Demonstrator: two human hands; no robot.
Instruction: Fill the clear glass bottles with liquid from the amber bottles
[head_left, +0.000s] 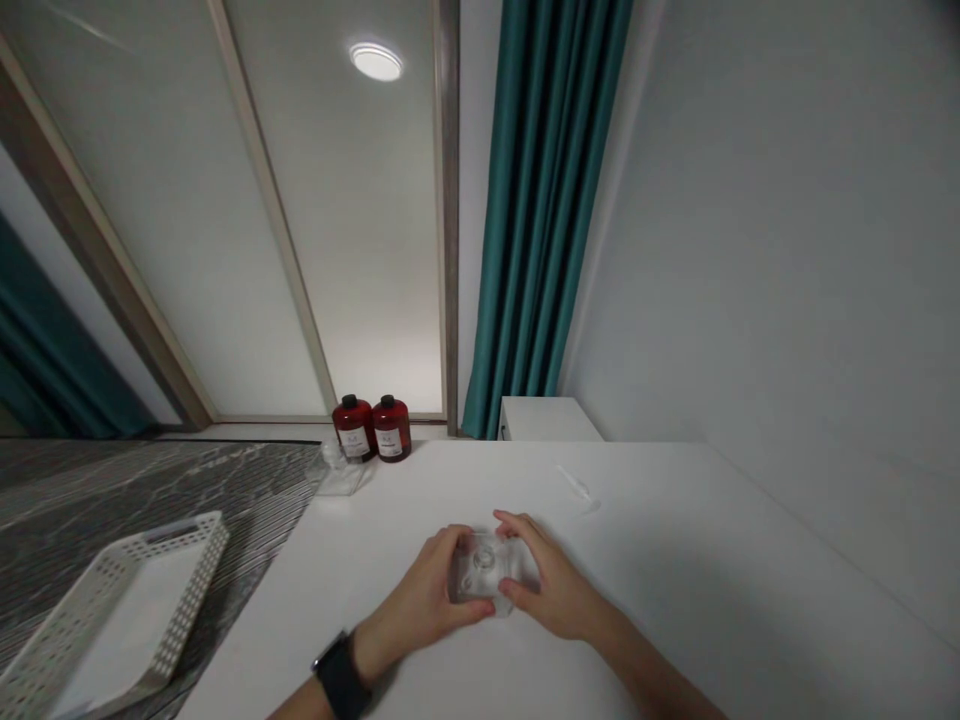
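Observation:
A small clear plastic box [482, 568] rests low over the white table, between my two hands. A round fitting shows in its middle, and I cannot make out what else is in it. My left hand [439, 585] curves around the box's left side, thumb along the near edge and fingers at the far edge. From the right, my right hand [553, 590] holds it, with the thumb at the near right corner and the fingers at the far right. Beyond the right hand lies a thin clear-and-white piece [577, 488], too faint to name.
Two dark red bottles [390, 430] with black caps stand at the table's [420, 680] far left corner, beside a clear object [341, 472]. A white perforated basket [154, 610] is at the left, beyond the table edge. A white cabinet [547, 418] stands behind the table.

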